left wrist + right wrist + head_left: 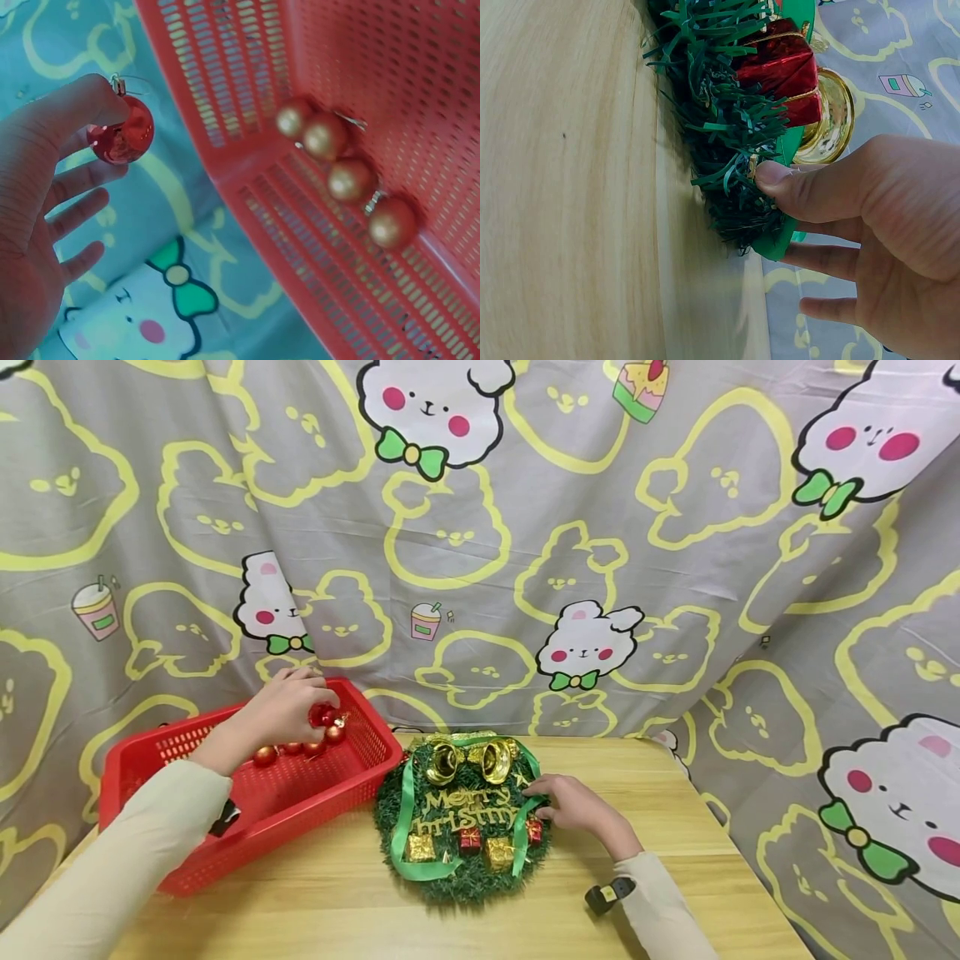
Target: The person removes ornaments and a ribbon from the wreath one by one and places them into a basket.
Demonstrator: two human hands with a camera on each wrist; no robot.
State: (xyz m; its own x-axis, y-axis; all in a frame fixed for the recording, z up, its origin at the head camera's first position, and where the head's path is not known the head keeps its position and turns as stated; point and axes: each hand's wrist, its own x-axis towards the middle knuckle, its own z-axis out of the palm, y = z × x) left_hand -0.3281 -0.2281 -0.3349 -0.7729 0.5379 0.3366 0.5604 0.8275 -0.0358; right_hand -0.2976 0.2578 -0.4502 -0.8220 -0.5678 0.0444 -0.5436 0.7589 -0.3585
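My left hand [288, 703] is raised over the right end of the red basket [281, 827]. Between thumb and forefinger it pinches a shiny red Christmas ball [124, 135] with a metal cap and a thin hanging loop; the other fingers are spread. My right hand [579, 810] is at the right edge of a green tinsel wreath [465, 889] lying on the table. In the right wrist view its thumb [772, 176] presses the wreath's edge beside a green ribbon [776, 244], with fingers behind. Gold bells [495, 762], gold lettering and small wrapped gift boxes [469, 840] decorate the wreath.
Several matte red-gold balls [352, 180] lie in a row inside the basket, along one wall. The basket stands left of the wreath on the wooden table [630, 760]. A patterned curtain [465, 510] hangs close behind the table.
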